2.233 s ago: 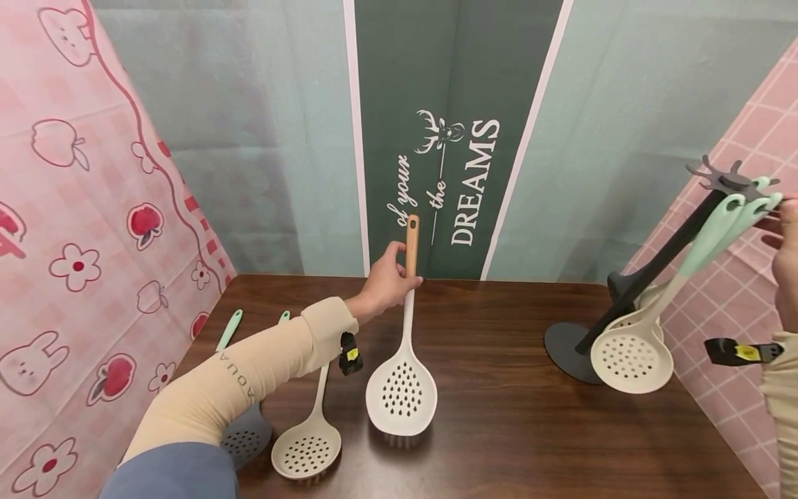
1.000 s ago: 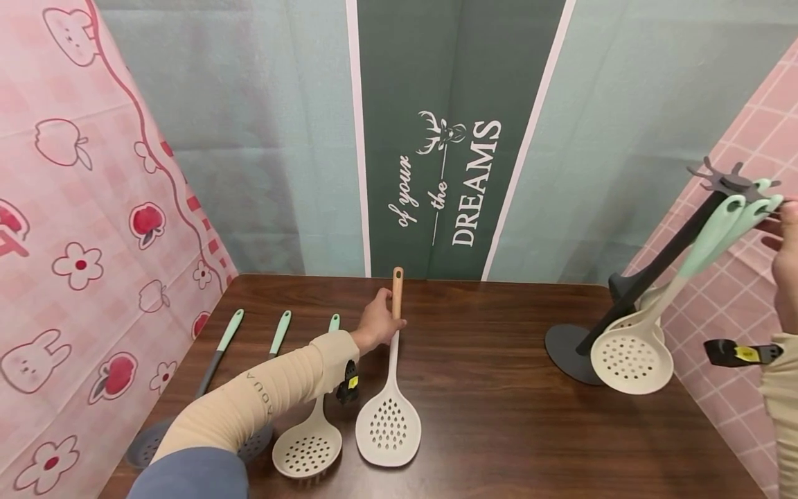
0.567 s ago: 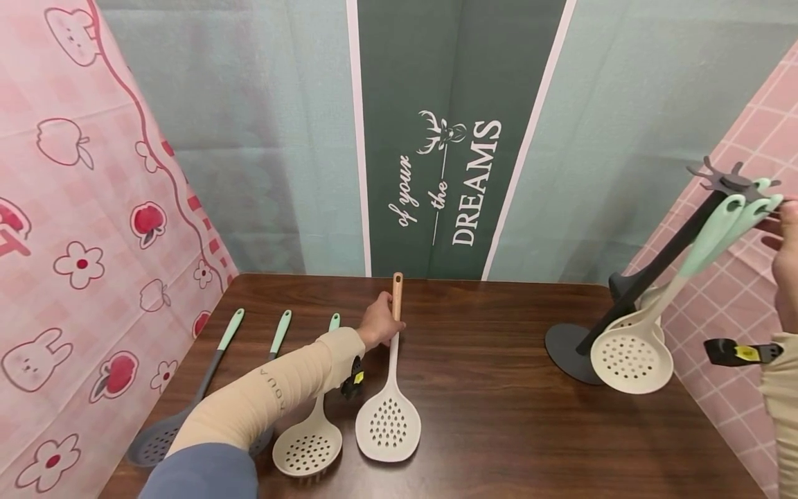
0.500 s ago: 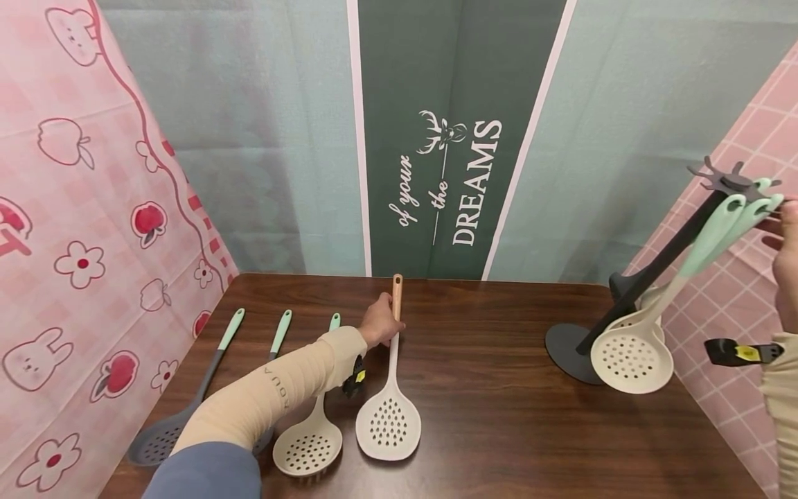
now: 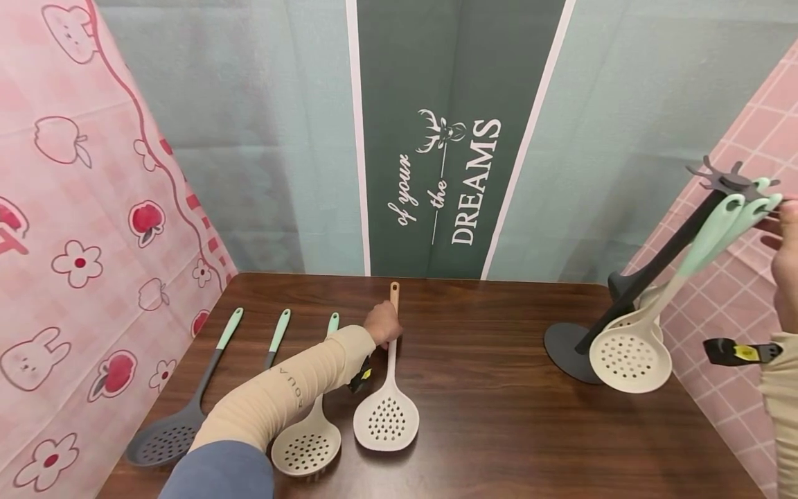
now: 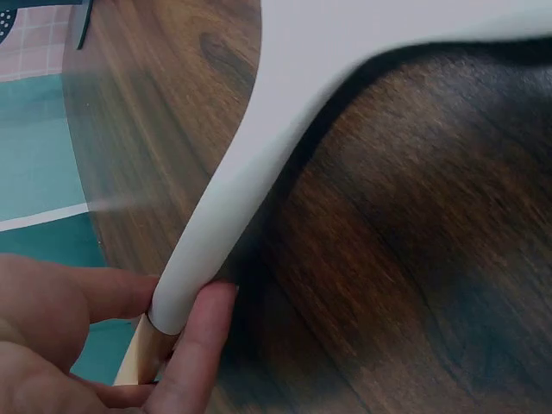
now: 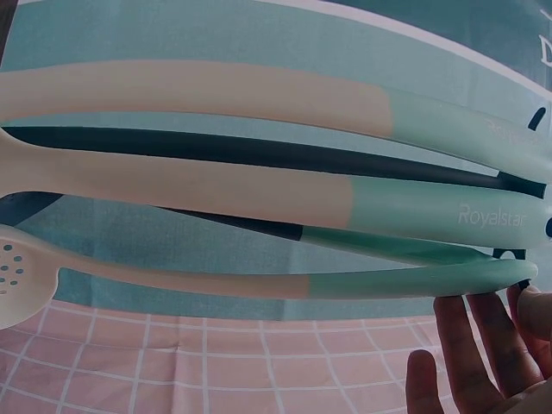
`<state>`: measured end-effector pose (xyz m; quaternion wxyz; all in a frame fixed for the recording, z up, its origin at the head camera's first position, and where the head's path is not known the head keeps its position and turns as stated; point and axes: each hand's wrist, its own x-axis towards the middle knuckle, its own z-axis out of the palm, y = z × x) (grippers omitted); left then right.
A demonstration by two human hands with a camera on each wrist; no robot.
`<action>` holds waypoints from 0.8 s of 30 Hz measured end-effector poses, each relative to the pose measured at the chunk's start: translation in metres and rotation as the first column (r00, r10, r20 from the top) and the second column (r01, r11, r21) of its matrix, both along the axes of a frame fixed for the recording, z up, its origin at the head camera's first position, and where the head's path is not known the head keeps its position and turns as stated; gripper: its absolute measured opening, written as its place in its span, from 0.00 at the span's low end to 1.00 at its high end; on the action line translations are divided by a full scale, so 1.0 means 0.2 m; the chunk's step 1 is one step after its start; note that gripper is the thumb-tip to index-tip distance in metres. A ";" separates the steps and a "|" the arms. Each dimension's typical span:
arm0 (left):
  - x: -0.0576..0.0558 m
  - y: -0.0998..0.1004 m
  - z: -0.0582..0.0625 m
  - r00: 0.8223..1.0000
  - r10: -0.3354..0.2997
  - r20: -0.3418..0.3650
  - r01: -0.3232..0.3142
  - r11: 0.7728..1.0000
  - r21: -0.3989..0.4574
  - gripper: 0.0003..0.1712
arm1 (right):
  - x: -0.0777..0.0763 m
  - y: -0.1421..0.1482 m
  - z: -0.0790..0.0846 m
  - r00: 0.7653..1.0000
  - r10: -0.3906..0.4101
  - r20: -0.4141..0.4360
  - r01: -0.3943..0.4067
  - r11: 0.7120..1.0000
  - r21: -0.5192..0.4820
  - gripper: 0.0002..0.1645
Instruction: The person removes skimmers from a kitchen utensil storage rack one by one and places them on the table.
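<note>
My left hand [image 5: 383,324] pinches a white slotted turner [image 5: 386,421] with a wooden handle, thumb and finger meeting where the white shaft [image 6: 226,194] joins the wood. Its holed head points toward me, close over the table, with a shadow beneath. At the far right, my right hand [image 5: 787,260] is at the top of a dark utensil stand [image 5: 651,263]. Fingertips of that hand touch the mint handle [image 7: 414,278] of a hanging skimmer [image 7: 21,276] from below; the fingers are nearly straight. Another beige skimmer [image 5: 631,357] hangs in front.
Left of the turner lie a beige skimmer [image 5: 305,445], a grey skimmer [image 5: 165,436] and another utensil with a mint handle [image 5: 280,329], partly behind my left sleeve. Fabric walls border the brown wooden table [image 5: 499,416] at back and sides.
The left hand has brought the turner down and slightly left, its handle dropping from against the back wall toward the table. Just now that hand moved slightly lower. The right hand stays at the stand.
</note>
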<state>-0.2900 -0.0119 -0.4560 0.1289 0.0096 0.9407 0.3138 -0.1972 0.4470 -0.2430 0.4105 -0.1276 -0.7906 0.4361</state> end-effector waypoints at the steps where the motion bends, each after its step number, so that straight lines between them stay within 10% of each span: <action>1: 0.00 0.00 0.00 1.000 0.001 0.006 -0.001 1.000 -0.013 0.09 | 0.00 0.00 0.00 1.000 -0.002 0.001 0.002 1.000 -0.005 0.18; 17: -0.05 0.01 -0.06 0.999 0.006 0.046 0.000 0.991 -0.136 0.06 | -0.19 0.38 -0.18 0.998 0.015 -0.053 -0.015 1.000 -0.007 0.21; 24: -0.05 0.00 -0.06 0.999 0.014 0.043 -0.008 0.991 -0.132 0.05 | -0.08 0.16 -0.08 0.999 0.022 -0.038 -0.022 1.000 0.000 0.20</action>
